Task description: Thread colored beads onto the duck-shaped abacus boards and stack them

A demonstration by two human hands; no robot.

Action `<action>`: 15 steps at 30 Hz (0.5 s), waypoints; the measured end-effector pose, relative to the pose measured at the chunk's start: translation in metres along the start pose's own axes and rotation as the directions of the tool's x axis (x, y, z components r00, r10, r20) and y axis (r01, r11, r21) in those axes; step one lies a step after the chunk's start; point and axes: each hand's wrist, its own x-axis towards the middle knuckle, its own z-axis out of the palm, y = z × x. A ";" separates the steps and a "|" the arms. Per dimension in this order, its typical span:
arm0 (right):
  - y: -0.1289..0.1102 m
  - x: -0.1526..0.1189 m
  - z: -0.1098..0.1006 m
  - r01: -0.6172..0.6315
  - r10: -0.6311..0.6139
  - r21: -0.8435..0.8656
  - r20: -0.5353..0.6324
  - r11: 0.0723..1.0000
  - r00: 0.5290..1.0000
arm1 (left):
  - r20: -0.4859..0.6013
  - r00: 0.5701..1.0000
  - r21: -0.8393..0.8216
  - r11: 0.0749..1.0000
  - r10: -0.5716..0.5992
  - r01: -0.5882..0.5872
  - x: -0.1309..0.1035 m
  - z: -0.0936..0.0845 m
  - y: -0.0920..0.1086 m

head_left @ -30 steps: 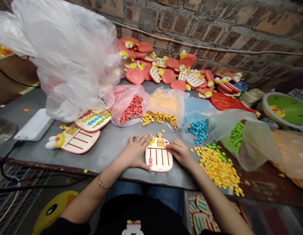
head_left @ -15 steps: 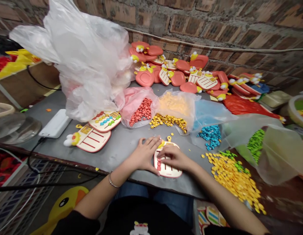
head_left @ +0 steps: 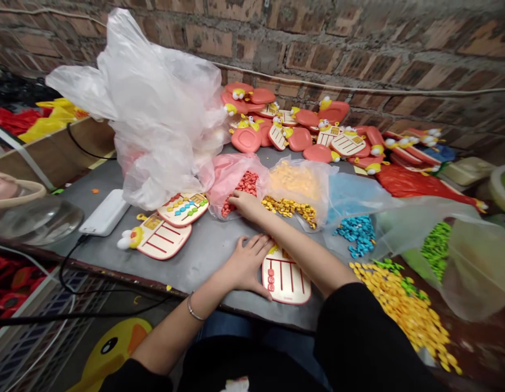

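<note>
Flat at the table's front edge lies a cream toy board [head_left: 288, 280] with red slots and a red rim; several red beads [head_left: 271, 279] sit in its leftmost slot. My left hand [head_left: 246, 265] braces the board's left side, thumb at the lower edge and fingers stretched along the yellow head end, which they partly cover. My right hand [head_left: 246, 204] reaches across above the board into a pink bag [head_left: 219, 177] of red beads. Its fingers are drawn together and touch the pile; whatever is between the fingertips is hidden.
Yellow beads [head_left: 291, 207], blue beads [head_left: 358, 233] and green beads [head_left: 436, 242] spill from bags. Loose yellow discs [head_left: 403, 305] cover the right side. Two boards [head_left: 166, 239] overlap at left by a white power bank [head_left: 105, 212]. Red-backed boards [head_left: 299, 139] pile along the brick wall.
My right hand has left the board's slots and moved forward and left to the red beads. My left hand stays on the board. The view has shifted slightly.
</note>
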 end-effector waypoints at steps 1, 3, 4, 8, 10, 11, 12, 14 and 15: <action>0.001 0.000 0.000 0.001 -0.001 -0.019 0.005 1.000 1.000 | 0.004 1.000 0.003 1.000 -0.001 0.001 0.000 0.000 0.000; 0.000 -0.011 -0.004 -0.010 0.010 -0.006 -0.025 1.000 1.000 | 0.010 1.000 0.002 1.000 -0.002 0.002 0.000 0.000 0.000; -0.002 -0.021 -0.008 -0.013 0.015 0.038 -0.058 0.999 0.998 | 0.013 1.000 -0.001 1.000 -0.002 0.002 0.000 0.000 0.000; -0.009 -0.083 -0.032 -0.013 0.080 0.277 -0.233 0.961 0.969 | 0.024 1.000 0.000 1.000 -0.008 0.008 0.000 -0.002 0.002; -0.012 -0.122 -0.045 -0.031 0.134 0.339 -0.285 0.940 0.949 | 0.032 0.999 0.011 1.000 -0.014 0.014 0.000 -0.004 0.003; -0.014 -0.141 -0.050 -0.051 0.164 0.351 -0.300 0.935 0.940 | 0.038 0.999 0.016 1.000 -0.017 0.017 0.000 -0.005 0.004; -0.015 -0.160 -0.054 -0.081 0.198 0.353 -0.310 0.932 0.930 | 0.044 0.999 0.019 1.000 -0.020 0.019 0.000 -0.005 0.004; -0.018 -0.193 -0.057 -0.152 0.267 0.343 -0.317 0.927 0.910 | 0.054 0.998 0.020 1.000 -0.023 0.022 0.001 -0.006 0.004; -0.019 -0.207 -0.056 -0.187 0.297 0.335 -0.316 0.923 0.901 | 0.057 0.998 0.020 1.000 -0.023 0.021 0.001 -0.006 0.004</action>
